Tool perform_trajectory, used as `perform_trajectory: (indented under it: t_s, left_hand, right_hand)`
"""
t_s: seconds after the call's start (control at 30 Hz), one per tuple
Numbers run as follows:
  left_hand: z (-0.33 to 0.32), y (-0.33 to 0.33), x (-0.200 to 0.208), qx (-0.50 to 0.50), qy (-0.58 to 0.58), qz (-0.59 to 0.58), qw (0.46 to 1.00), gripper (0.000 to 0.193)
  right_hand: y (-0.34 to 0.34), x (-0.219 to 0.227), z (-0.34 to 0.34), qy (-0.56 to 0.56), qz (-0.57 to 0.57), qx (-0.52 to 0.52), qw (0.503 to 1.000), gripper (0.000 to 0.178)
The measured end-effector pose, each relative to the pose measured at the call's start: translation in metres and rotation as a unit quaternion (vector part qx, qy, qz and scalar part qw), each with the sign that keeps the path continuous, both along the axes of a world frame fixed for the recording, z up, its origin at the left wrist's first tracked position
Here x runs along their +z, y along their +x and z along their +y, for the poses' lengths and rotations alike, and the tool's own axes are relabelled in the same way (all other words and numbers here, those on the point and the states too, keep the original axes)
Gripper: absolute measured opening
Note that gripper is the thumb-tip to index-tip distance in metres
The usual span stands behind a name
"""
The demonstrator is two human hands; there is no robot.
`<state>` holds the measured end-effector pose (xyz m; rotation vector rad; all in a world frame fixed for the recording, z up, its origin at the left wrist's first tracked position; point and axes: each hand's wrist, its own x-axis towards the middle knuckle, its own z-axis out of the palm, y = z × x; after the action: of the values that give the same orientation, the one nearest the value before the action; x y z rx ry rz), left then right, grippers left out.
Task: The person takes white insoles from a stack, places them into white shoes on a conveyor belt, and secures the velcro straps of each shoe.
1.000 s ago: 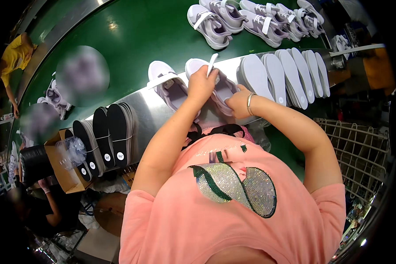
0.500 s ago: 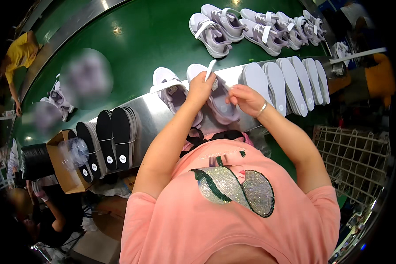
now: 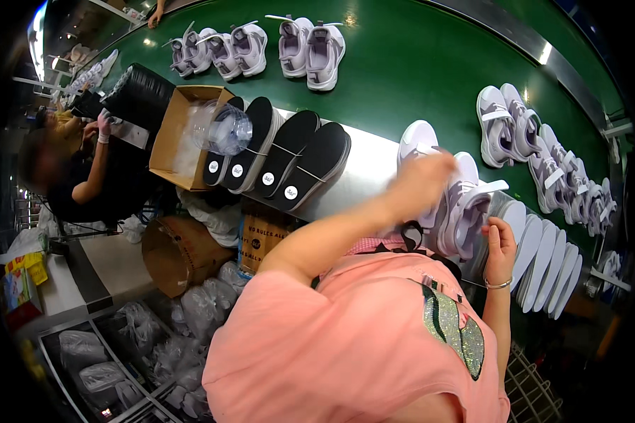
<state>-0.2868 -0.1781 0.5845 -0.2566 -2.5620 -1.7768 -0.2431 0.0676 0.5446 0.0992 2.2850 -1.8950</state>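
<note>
A pale lilac and white sneaker (image 3: 466, 211) stands in front of me on the metal strip at the table's edge, its white strap undone and sticking out to the right. Its mate (image 3: 418, 135) is just to the left, largely covered by my left hand (image 3: 427, 185). Motion blurs that hand, so its fingers cannot be made out. Beside the right sneaker's opening is my right hand (image 3: 499, 250), fingers stretched upward with nothing visible in them. Pale insoles (image 3: 533, 247) lie in a row close to that hand.
Black insoles (image 3: 317, 162) in tied stacks lie left along the edge, beside a cardboard box (image 3: 173, 134) holding a clear plastic container (image 3: 229, 130). More sneakers (image 3: 324, 56) stand on the green table (image 3: 388, 63), others (image 3: 501, 127) at the right. A co-worker (image 3: 85, 176) is at far left.
My view has swung left. My left hand has let go of the right sneaker's strap and moved over to the left sneaker. The right hand stays beside the right sneaker.
</note>
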Motion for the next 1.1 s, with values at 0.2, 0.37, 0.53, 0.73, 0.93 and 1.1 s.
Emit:
perform_trajectory:
  t_s: [0.2,0.37,0.53,0.73,0.93,1.1]
  left_hand:
    - [-0.228,0.023,0.022,0.533,-0.201,0.204,0.796,0.023]
    - [-0.217,0.02,0.015,0.534,-0.408,0.146,0.726,0.043]
    - [-0.044,-0.004,-0.005,0.104,-0.208,-0.027,0.972,0.058]
    - [0.023,-0.039,-0.073,-0.064,-0.415,-0.055,0.906,0.066]
    - [-0.028,-0.119,-0.055,0.052,-0.378,-0.051,0.923,0.064]
    - [-0.071,-0.191,-0.033,0.171,-0.363,-0.027,0.915,0.073]
  right_hand:
    - [0.009,-0.036,0.02,0.055,-0.123,-0.028,0.99,0.038]
    - [-0.005,-0.056,-0.005,0.021,-0.129,0.019,0.991,0.044]
    - [-0.029,-0.044,-0.048,0.068,-0.139,0.068,0.986,0.042]
    - [-0.045,-0.039,-0.026,0.258,0.12,0.147,0.947,0.029]
    - [-0.124,-0.041,0.02,0.483,0.211,-0.002,0.85,0.034]
    - [-0.192,-0.021,0.016,0.548,0.114,0.03,0.828,0.038]
